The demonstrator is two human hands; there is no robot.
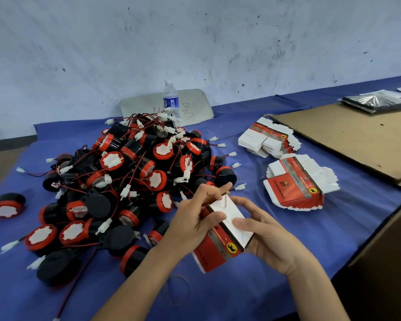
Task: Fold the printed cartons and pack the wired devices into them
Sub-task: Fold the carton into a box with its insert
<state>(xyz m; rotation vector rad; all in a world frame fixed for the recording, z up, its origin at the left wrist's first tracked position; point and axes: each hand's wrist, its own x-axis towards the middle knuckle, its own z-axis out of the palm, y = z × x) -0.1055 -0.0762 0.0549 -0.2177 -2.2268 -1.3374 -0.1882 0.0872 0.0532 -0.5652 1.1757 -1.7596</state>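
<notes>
printed carton [222, 237] sits lower centre of the frame, gripped by both the left hand [195, 218] and right hand [264, 235]. if the thumbs slip, its white end flaps may spring open or crease.

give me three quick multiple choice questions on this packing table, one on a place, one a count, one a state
1. Where does the clear plastic water bottle stand? A) behind the heap of black-and-red round wired devices B) on brown cardboard C) between the hands
2. How many stacks of flat red-and-white printed cartons lie on the blue cloth? A) one B) two C) four
3. The single red-and-white carton nearest the camera is A) loose on the cloth B) held by the left hand and right hand C) inside a box
Answers: 1 A, it rises past the heap's far side; 2 B, both lie right of the heap; 3 B, each hand grips it.
</notes>
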